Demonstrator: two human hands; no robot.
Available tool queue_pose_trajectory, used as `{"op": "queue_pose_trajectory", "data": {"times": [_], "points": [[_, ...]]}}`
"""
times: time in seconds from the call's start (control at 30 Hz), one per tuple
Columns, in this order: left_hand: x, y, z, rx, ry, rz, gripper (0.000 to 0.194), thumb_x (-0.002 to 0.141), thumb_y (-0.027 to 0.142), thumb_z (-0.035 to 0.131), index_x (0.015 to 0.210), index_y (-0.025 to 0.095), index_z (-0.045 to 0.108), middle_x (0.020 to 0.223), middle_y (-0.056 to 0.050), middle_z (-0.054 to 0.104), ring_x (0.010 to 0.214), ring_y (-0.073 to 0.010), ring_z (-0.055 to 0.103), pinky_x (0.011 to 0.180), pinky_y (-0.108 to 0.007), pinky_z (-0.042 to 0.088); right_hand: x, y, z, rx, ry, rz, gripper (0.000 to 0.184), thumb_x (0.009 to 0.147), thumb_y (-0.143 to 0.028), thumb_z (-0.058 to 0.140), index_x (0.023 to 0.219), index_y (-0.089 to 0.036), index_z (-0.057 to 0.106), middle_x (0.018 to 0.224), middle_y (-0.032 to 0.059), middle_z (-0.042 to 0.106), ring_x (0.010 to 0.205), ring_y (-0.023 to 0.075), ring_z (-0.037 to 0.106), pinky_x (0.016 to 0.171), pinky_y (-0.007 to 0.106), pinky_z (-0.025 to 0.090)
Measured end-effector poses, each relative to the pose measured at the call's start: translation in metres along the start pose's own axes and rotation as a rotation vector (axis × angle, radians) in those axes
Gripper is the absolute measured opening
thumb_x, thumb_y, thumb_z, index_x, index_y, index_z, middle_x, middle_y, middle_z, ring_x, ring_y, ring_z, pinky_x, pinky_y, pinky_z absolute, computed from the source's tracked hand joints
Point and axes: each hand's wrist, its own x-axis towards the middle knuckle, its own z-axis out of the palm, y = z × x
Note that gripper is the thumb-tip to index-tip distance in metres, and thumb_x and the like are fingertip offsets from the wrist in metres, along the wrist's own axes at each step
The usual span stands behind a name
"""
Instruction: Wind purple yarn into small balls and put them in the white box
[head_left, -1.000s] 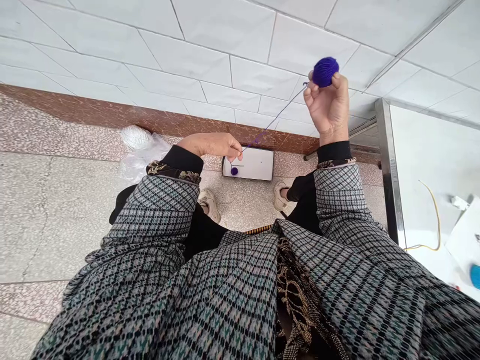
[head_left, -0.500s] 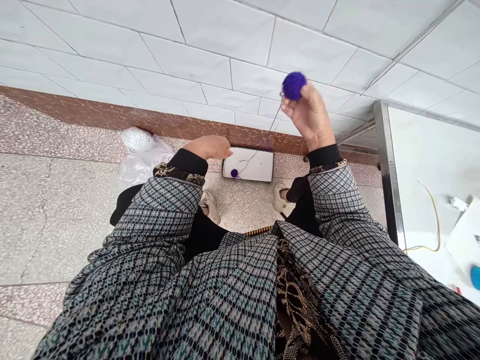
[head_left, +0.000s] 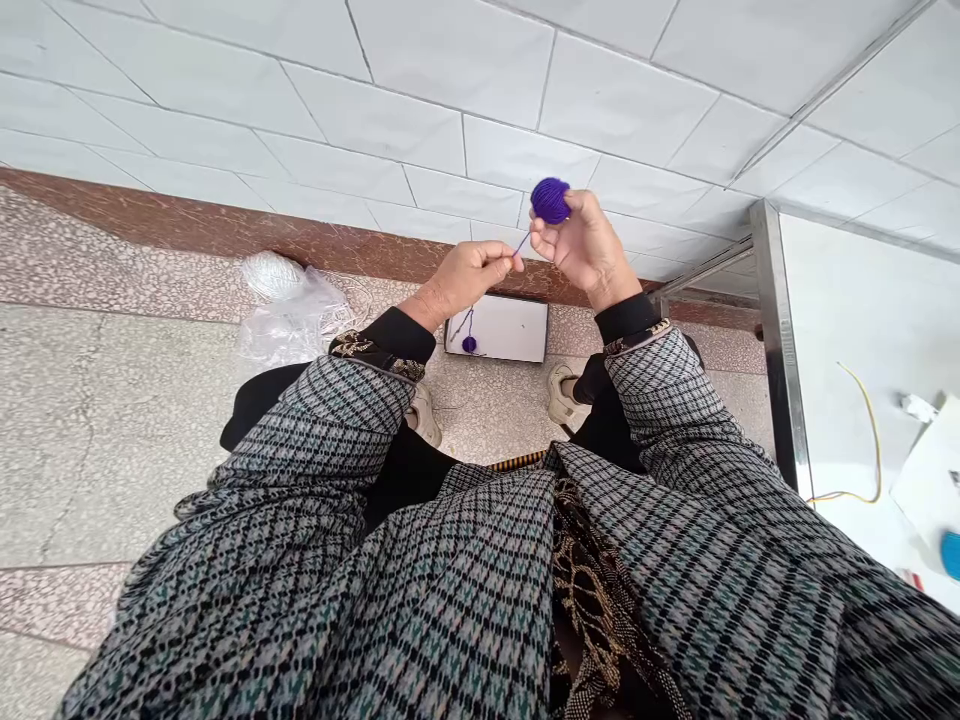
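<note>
My right hand (head_left: 581, 245) is closed around a small purple yarn ball (head_left: 550, 199), held up in front of the tiled wall. My left hand (head_left: 472, 275) pinches the purple yarn strand (head_left: 520, 243) just left of the ball, fingertips almost touching the right hand. The strand hangs down from the left hand to a smaller purple yarn ball (head_left: 469, 344) lying in a white tray (head_left: 510, 328) on the floor between my shoes.
A clear plastic bag with white yarn (head_left: 281, 295) lies on the floor at the left by the brown skirting. A metal-edged white table (head_left: 840, 350) stands at the right with a yellow cord (head_left: 862, 440) and papers. My checked coat fills the foreground.
My right hand has brought the purple ball down and to the left. My left hand has risen from near the tray to meet it, so the strand between them is now short.
</note>
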Motion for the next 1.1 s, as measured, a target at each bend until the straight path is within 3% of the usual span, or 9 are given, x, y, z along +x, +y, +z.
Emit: {"op": "queue_pose_trajectory", "data": {"times": [0.23,0.33,0.4,0.47,0.6,0.77,0.87,0.97,1.1], "points": [[-0.005,0.018,-0.015,0.164,-0.266,0.06,0.018,0.087,0.018,0.061,0.079,0.015,0.076,0.067,0.002,0.062,0.063,-0.0115,0.05,0.071,-0.026,0.045,0.002,0.01,-0.007,-0.557,0.031,0.076,0.033,0.089,-0.012,0.079,0.1,-0.024,0.051,0.07,-0.0058,0.06,0.06,0.0119,0.053,0.052,0.02,0.046],[-0.004,0.016,-0.029,0.093,-0.196,0.021,0.015,0.087,0.018,0.061,0.078,0.015,0.074,0.066,0.001,0.059,0.06,-0.0113,0.049,0.064,-0.025,0.042,-0.009,0.005,-0.007,-0.739,-0.298,0.2,0.04,0.078,-0.007,0.085,0.1,-0.022,0.055,0.068,-0.0054,0.061,0.058,0.013,0.056,0.049,0.021,0.044],[-0.002,0.011,-0.035,0.046,-0.119,-0.006,0.014,0.087,0.016,0.061,0.077,0.016,0.07,0.063,0.002,0.054,0.058,-0.0113,0.047,0.062,-0.025,0.04,-0.014,0.0,-0.008,-0.609,-0.568,0.211,0.05,0.072,-0.018,0.094,0.104,-0.02,0.057,0.079,-0.0034,0.067,0.064,0.0138,0.063,0.054,0.022,0.051],[-0.001,0.007,-0.036,0.013,-0.067,-0.044,0.015,0.088,0.014,0.059,0.075,0.017,0.067,0.06,0.003,0.047,0.055,-0.0112,0.042,0.06,-0.025,0.037,-0.015,-0.006,-0.01,-0.416,-0.644,0.098,0.059,0.072,-0.039,0.097,0.108,-0.021,0.055,0.087,-0.0022,0.068,0.068,0.0134,0.065,0.061,0.023,0.056],[-0.002,0.013,-0.026,0.014,-0.112,-0.1,0.018,0.088,0.013,0.057,0.073,0.018,0.065,0.059,0.003,0.046,0.054,-0.0108,0.038,0.059,-0.026,0.034,0.0,-0.007,-0.011,-0.183,-0.202,-0.202,0.044,0.094,-0.054,0.081,0.108,-0.025,0.051,0.093,-0.0006,0.064,0.078,0.0141,0.067,0.074,0.025,0.063],[-0.004,0.03,-0.02,0.112,-0.345,-0.034,0.016,0.083,0.017,0.062,0.07,0.016,0.071,0.065,0.001,0.06,0.062,-0.0117,0.051,0.068,-0.026,0.043,0.004,0.011,-0.003,-0.568,0.048,-0.069,0.019,0.1,-0.019,0.069,0.102,-0.023,0.051,0.087,-0.0007,0.063,0.068,0.013,0.059,0.061,0.022,0.057],[-0.003,0.029,-0.027,0.158,-0.28,-0.039,0.015,0.08,0.018,0.063,0.067,0.016,0.071,0.065,0.0,0.061,0.065,-0.0132,0.054,0.07,-0.027,0.044,-0.007,0.013,-0.005,-0.792,-0.268,0.176,0.026,0.081,0.0,0.074,0.096,-0.018,0.063,0.079,-0.0012,0.066,0.061,0.0114,0.055,0.051,0.02,0.048],[-0.001,0.021,-0.037,0.161,-0.258,-0.081,0.015,0.077,0.02,0.063,0.064,0.015,0.069,0.064,-0.001,0.058,0.065,-0.0143,0.053,0.071,-0.029,0.043,-0.015,0.007,-0.011,-0.694,-0.613,0.288,0.03,0.074,-0.004,0.078,0.101,-0.015,0.071,0.088,0.0003,0.073,0.069,0.0118,0.064,0.057,0.018,0.054],[-0.002,0.016,-0.042,-0.017,-0.259,-0.1,0.018,0.077,0.03,0.065,0.064,0.017,0.065,0.063,-0.002,0.051,0.06,-0.0137,0.044,0.067,-0.032,0.038,-0.016,-0.001,-0.019,-0.393,-0.703,0.191,0.037,0.079,-0.032,0.089,0.104,-0.014,0.068,0.09,0.0022,0.075,0.066,0.0117,0.068,0.059,0.02,0.057]]}}
